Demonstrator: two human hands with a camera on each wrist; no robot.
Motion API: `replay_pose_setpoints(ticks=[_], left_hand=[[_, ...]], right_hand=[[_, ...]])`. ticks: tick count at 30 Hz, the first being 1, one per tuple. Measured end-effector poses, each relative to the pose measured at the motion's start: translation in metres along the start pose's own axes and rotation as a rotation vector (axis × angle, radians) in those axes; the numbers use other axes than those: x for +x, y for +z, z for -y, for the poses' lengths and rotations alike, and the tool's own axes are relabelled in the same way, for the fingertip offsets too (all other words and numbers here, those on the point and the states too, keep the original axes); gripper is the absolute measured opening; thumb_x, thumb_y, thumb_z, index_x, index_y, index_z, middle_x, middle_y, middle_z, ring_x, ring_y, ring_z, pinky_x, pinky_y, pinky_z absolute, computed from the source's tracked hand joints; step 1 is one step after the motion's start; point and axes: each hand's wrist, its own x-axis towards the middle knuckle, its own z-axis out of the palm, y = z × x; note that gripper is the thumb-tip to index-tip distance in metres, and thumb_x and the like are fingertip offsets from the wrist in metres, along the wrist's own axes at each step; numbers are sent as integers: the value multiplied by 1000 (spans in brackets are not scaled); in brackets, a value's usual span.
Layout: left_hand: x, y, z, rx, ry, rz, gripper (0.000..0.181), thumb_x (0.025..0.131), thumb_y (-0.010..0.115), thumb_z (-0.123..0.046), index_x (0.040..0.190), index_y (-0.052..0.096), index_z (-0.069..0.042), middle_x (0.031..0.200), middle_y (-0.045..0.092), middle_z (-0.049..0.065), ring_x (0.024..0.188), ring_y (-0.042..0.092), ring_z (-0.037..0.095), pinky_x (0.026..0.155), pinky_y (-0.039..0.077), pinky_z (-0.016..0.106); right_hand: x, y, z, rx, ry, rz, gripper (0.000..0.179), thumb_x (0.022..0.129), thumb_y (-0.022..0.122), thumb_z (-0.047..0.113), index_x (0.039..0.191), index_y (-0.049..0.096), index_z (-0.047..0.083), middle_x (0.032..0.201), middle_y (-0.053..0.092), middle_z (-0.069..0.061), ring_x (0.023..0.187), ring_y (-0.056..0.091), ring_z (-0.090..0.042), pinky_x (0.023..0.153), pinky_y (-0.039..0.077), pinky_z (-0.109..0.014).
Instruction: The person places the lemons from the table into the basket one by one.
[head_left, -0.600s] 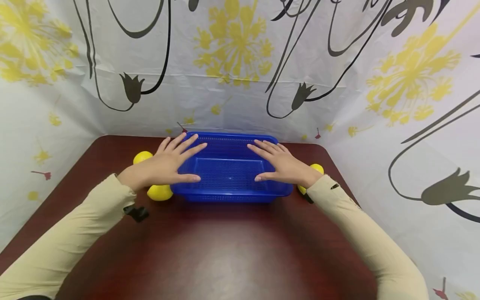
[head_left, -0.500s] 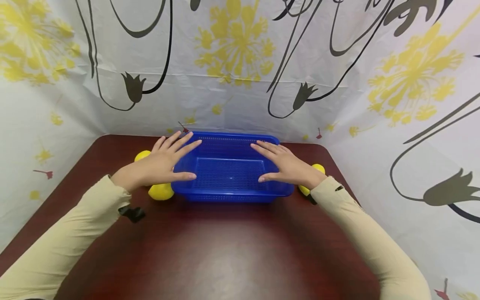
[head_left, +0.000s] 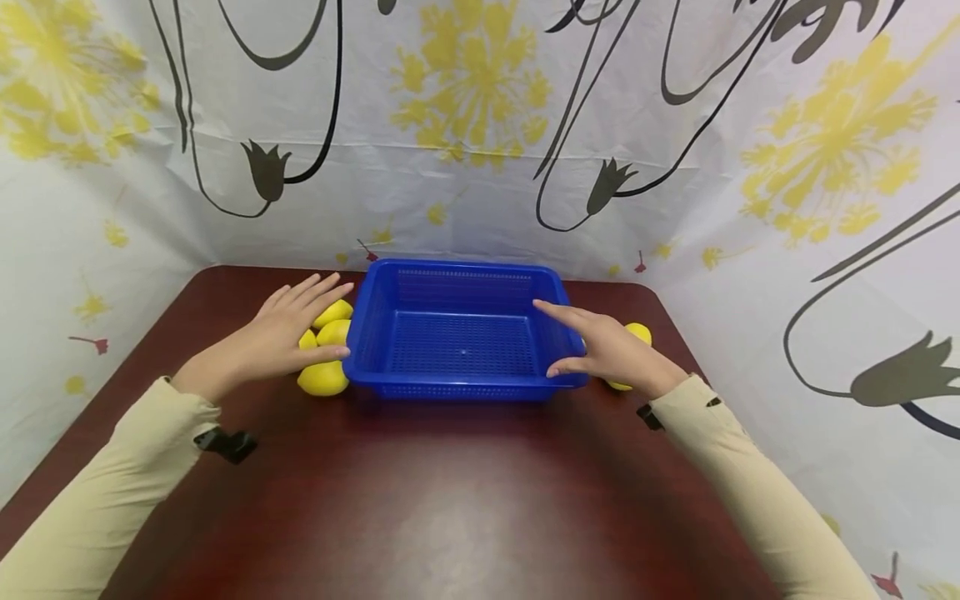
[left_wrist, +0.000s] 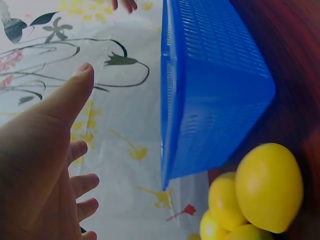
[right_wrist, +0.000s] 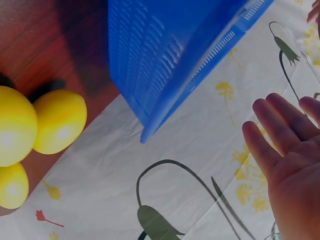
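A blue plastic basket (head_left: 461,381) with nothing in it stands near the back of the table. My left hand (head_left: 273,337) hovers left of the basket, fingers straight and thumb spread, over several yellow lemons (head_left: 322,379). In the left wrist view those lemons (left_wrist: 269,187) lie beside the basket wall (left_wrist: 215,120), and the hand is apart from both. On the other side, my right hand (head_left: 618,354) hovers at the basket's right rim with fingers extended, holding nothing. More lemons (head_left: 639,332) sit beneath it, partly hidden; the right wrist view shows these lemons (right_wrist: 60,121) clustered beside the basket.
A dark red-brown table (head_left: 450,500) bears everything. White sheeting (head_left: 480,208) with printed flowers encloses its back and sides. Black straps or clips (head_left: 227,446) hang at the wrists of the beige sleeves (head_left: 112,483).
Both hands have moved outward from above the basket, the left hand to the left and the right hand to the right. More of the left lemons now show. The basket has stayed put.
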Motion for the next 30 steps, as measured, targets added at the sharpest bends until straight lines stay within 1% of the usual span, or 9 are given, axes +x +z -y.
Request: replay_pose_setpoints(ticks=[4, 5, 6, 9, 13, 18, 21, 26, 30], left_hand=[[-7, 6, 9, -18, 0, -8, 86, 94, 66, -52, 160, 27, -12, 165, 20, 16, 151, 12, 40, 116, 9, 65], [-9, 8, 11, -17, 1, -6, 86, 94, 66, -51, 160, 28, -11, 164, 22, 18, 150, 13, 41, 116, 10, 65], [-9, 10, 13, -16, 1, -4, 85, 94, 66, -51, 159, 28, -9, 163, 23, 20, 150, 15, 42, 116, 12, 65], [-11, 16, 18, -16, -12, 3, 84, 95, 66, -50, 157, 32, -4, 160, 28, 23, 148, 18, 45, 116, 15, 64], [-13, 22, 21, -28, -42, 16, 84, 94, 67, -51, 155, 35, -2, 158, 32, 24, 146, 24, 46, 114, 19, 66], [-16, 33, 23, -43, -44, 26, 81, 94, 68, -48, 153, 38, 0, 154, 38, 26, 142, 31, 47, 112, 24, 66], [-17, 39, 25, -51, -40, 37, 78, 95, 68, -46, 152, 40, 0, 152, 41, 25, 140, 34, 46, 112, 26, 65], [-16, 47, 27, -49, 7, 31, 72, 93, 73, -39, 147, 47, 1, 146, 49, 25, 136, 40, 47, 110, 30, 64], [-16, 54, 30, -60, 49, -5, 67, 91, 77, -32, 142, 52, 3, 140, 56, 22, 131, 46, 45, 108, 33, 61]], right_hand=[[-6, 6, -3, 0, -55, -33, 88, 80, 85, 35, 153, 43, 8, 150, 49, -12, 111, 63, -29, 98, 50, -45], [-8, 8, -4, -4, -63, -41, 86, 79, 86, 33, 150, 46, 6, 148, 51, -13, 120, 60, -30, 101, 49, -46], [-9, 9, -4, -8, -64, -49, 83, 79, 86, 31, 149, 49, 5, 147, 53, -12, 127, 56, -29, 101, 49, -47], [-14, 14, -7, -7, -71, -78, 77, 77, 88, 27, 143, 55, 4, 141, 58, -12, 123, 59, -29, 97, 51, -45], [-20, 20, -10, 10, -91, -117, 71, 75, 89, 25, 136, 62, 3, 133, 64, -12, 101, 63, -26, 82, 53, -38], [-26, 25, -11, 14, -96, -138, 59, 75, 89, 23, 127, 69, 3, 123, 69, -10, 111, 64, -25, 87, 55, -40], [-29, 28, -12, 23, -88, -139, 51, 77, 88, 21, 122, 72, 5, 118, 70, -8, 108, 65, -23, 86, 56, -42], [-33, 31, -13, 48, -86, -140, 43, 79, 87, 20, 118, 75, 7, 112, 71, -3, 98, 65, -17, 75, 57, -34], [-35, 34, -15, 55, -97, -152, 40, 79, 86, 17, 116, 75, 6, 109, 71, -1, 98, 65, -15, 78, 58, -32]])
